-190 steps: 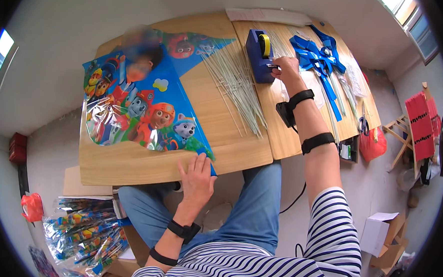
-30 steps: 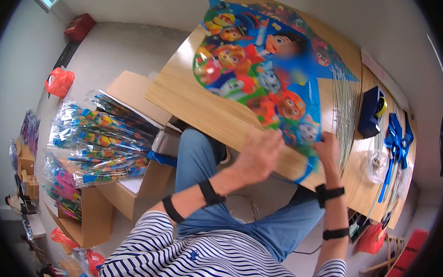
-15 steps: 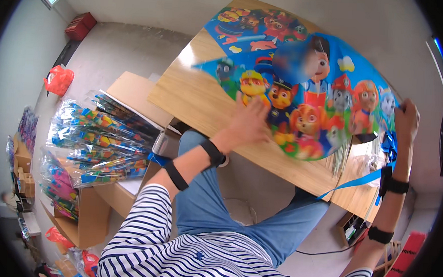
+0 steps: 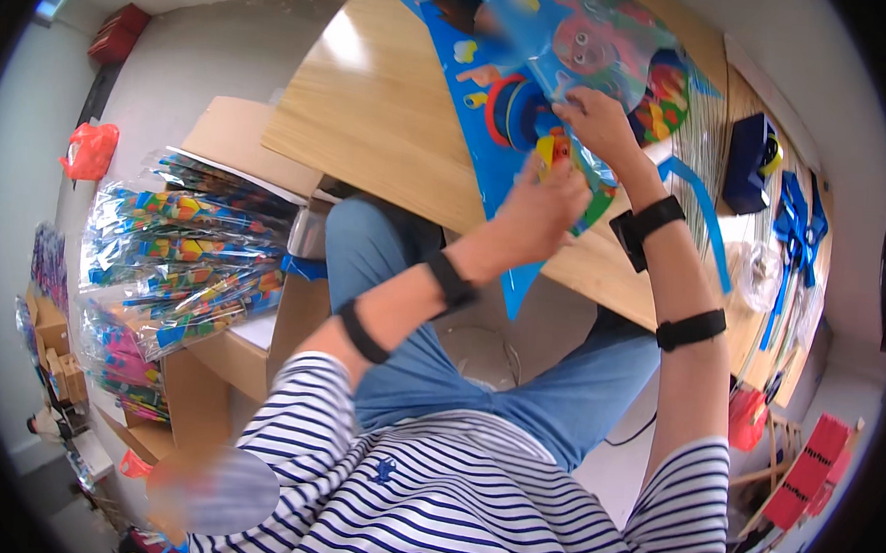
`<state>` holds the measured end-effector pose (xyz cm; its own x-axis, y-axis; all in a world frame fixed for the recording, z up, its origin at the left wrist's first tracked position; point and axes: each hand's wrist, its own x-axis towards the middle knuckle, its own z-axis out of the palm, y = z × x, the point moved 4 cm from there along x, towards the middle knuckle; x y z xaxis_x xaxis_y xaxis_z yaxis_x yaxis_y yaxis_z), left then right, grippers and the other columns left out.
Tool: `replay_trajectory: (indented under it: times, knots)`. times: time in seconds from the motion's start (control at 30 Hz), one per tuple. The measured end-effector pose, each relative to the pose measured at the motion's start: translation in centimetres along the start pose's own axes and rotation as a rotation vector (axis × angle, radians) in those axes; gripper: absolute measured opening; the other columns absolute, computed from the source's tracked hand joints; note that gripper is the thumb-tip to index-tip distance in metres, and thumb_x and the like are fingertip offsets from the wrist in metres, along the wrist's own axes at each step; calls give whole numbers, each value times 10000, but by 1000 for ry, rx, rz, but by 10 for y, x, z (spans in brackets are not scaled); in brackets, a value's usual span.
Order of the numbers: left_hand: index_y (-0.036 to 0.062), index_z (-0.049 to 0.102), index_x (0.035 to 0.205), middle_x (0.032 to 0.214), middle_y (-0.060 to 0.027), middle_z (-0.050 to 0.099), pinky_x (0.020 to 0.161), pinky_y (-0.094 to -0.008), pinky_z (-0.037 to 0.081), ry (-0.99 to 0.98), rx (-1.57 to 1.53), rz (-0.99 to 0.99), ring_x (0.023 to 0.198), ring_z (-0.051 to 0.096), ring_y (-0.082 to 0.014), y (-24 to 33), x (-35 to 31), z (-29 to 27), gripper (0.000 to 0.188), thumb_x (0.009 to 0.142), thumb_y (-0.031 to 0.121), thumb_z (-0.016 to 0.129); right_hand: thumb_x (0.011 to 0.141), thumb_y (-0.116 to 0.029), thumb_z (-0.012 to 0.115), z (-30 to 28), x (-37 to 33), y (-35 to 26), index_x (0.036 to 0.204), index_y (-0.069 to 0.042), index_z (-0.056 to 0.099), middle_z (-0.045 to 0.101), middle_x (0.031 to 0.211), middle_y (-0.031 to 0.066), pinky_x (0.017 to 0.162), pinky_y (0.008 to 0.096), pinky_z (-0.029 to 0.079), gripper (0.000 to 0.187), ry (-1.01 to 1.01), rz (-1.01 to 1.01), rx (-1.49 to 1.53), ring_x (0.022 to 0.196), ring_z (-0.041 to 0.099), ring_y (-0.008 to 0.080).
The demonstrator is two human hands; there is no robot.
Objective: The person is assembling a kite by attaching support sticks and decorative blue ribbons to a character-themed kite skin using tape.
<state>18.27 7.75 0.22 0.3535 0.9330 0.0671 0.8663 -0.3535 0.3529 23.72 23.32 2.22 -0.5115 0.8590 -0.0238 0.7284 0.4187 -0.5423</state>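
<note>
pale wooden table; glossy blue cartoon-printed plastic sheet overhangs its near edge; left hand and right hand, close together, both grip it; folding seems in hand, next needing even tension.

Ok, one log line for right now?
left hand: on printed sheet | right hand: on same sheet | sheet: tip past table edge | blue tape dispenser: untouched

Small workshop, apparently: wooden worktable, tape dispenser, cardboard carton, bagged stock.
</note>
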Motion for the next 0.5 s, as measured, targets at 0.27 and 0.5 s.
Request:
replay_trajectory:
  times: [0.27,0.5]
  knots:
    - [91,433,1429,1549,-93,326,1078,-696,190,142,66,-201,1456,243,-295,-82,-49,-18,824,749,434,748,857,-358,659,36,-9,19,1296,-89,529,507,1366,140,1032,523,393,531,167,-306,-429,1290,457,349]
    - [159,437,1448,1562,-50,330,1087,-712,166,62,-14,-45,1472,216,-283,-148,7,-28,800,748,410,734,859,-368,659,26,-12,34,1234,-74,558,538,1316,144,1029,513,401,487,229,-249,-370,1266,474,350]
